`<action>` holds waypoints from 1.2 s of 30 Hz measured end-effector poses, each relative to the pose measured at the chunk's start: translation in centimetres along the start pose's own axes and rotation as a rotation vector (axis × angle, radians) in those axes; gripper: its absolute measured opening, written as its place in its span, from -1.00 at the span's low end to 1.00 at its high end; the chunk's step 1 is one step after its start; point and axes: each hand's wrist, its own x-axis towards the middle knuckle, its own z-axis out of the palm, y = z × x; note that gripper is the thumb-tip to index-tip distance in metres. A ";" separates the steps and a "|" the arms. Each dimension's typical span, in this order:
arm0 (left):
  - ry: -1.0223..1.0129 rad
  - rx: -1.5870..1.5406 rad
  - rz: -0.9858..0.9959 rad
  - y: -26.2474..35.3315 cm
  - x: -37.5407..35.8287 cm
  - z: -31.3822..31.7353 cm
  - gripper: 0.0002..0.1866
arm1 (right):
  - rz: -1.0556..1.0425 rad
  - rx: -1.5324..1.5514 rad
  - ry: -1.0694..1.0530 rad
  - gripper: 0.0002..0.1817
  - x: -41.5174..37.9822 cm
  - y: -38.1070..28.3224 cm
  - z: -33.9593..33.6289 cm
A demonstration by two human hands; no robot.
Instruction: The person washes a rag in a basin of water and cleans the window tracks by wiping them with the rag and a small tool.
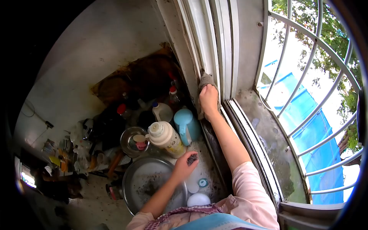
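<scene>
My right hand [209,99] is closed round a grey-brown rag [207,79] and presses it on the white window frame [209,46], low down near the sill track. My left hand [183,168] is held over the rim of a large metal basin [132,168], its fingers curled round a dark, wiry scouring pad [193,158]. Murky water with dark specks seems to lie in the basin. Just beyond the left hand stand a cream thermos flask [166,140] with a yellow print and a light-blue jug [186,124].
A small steel bowl [124,140] with a pink-and-white brush [140,142] sits left of the thermos. Bottles [163,113] crowd the dark corner. A white rounded object [198,199] and a blue-ringed lid [203,182] lie near my body. Window bars [303,69] are at right.
</scene>
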 end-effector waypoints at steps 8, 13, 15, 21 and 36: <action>0.037 0.061 0.020 0.7 -2.7 -1.4 -0.67 | -0.161 0.035 0.053 -0.75 10.2 -10.2 -3.1; 0.122 0.089 0.004 -0.1 -4.6 -4.0 -0.70 | -0.165 -0.041 -0.077 -0.76 17.4 -17.6 -5.5; 0.148 0.042 -0.020 -0.3 -5.2 -4.5 -0.70 | -0.237 -0.035 -0.050 -0.75 17.9 -15.9 -4.9; 0.065 0.061 -0.077 -2.5 -8.1 -3.2 -0.71 | 0.043 -0.138 -0.015 -0.80 5.9 -6.3 -2.0; 0.139 0.072 -0.167 -4.4 -11.6 -4.1 -0.72 | -0.203 -0.112 -0.087 -0.85 6.3 -4.0 -3.3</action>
